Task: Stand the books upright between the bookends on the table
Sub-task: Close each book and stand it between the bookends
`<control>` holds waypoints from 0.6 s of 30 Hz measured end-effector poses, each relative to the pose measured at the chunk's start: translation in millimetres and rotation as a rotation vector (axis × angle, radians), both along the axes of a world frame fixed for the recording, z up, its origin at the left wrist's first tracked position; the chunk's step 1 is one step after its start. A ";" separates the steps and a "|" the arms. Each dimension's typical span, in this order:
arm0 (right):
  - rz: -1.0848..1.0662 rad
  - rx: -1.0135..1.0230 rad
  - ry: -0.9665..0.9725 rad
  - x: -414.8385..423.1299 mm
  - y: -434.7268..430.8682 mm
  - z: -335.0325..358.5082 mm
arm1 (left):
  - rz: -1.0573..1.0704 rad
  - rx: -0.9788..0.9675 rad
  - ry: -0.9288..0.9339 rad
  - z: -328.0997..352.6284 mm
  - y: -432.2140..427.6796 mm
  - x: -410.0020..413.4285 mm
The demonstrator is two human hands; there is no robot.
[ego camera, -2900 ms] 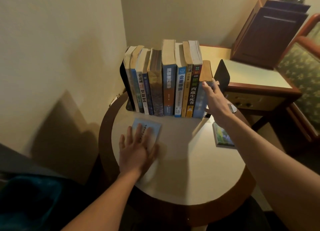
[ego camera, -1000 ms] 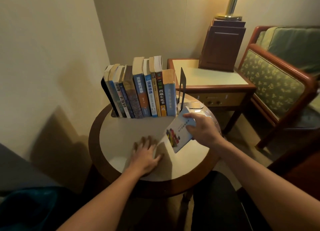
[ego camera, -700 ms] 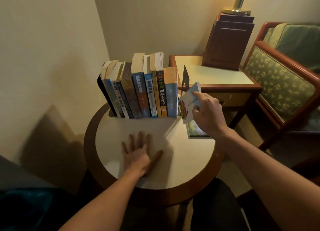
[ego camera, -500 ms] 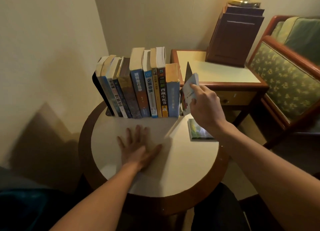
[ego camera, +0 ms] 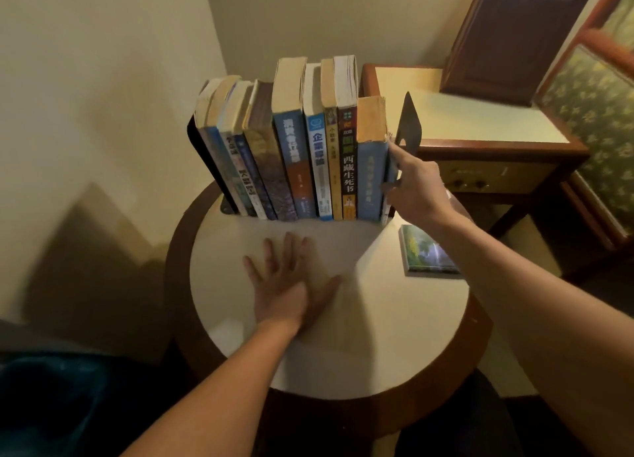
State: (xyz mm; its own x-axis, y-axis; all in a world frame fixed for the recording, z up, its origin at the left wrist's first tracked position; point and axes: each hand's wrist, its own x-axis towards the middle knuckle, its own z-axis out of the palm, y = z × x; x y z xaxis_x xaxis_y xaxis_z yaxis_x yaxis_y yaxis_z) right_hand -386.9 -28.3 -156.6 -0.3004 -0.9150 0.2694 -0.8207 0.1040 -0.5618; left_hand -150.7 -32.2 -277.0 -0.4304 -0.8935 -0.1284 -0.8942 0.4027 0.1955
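a round table (ego camera: 343,353) in a room corner. in front of the row (ego camera: 308,154) of books, the left hand (ego camera: 291,285) lies flat, fingers spread. off the row's right front, a flat book (ego camera: 425,250). at the row's right end the right hand (ego camera: 415,185) pinches a thin book (ego camera: 390,166) upright, just inside the right bookend (ego camera: 408,123). the left bookend (ego camera: 206,161) braces the row's left end.

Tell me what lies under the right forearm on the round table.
A green-covered book lies flat on the table. The forearm covers its right edge; anything beneath that stretch is hidden. The right hand grips a thin book.
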 end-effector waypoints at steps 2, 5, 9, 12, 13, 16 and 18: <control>-0.016 0.002 -0.001 -3.8 -3.1 -11.2 | 0.006 -0.002 0.012 -1.2 -0.2 0.8; -0.030 0.011 0.022 -6.5 -3.3 -24.0 | 0.013 0.002 0.022 -2.0 0.1 0.9; -0.071 -0.031 0.068 -5.1 -3.6 -32.0 | 0.017 -0.005 0.028 -1.1 1.1 0.8; -0.099 -0.051 0.093 -5.2 -8.0 -35.5 | 0.024 -0.002 0.031 -0.7 1.9 0.5; -0.108 -0.050 0.097 -6.0 -9.7 -36.4 | 0.026 0.000 0.031 -0.5 2.0 0.3; -0.111 -0.050 0.083 -8.0 -12.4 -38.8 | 0.025 -0.002 0.021 0.3 2.4 0.5; -0.092 -0.074 0.082 -8.4 -11.7 -40.5 | 0.025 -0.003 0.018 0.3 2.5 0.6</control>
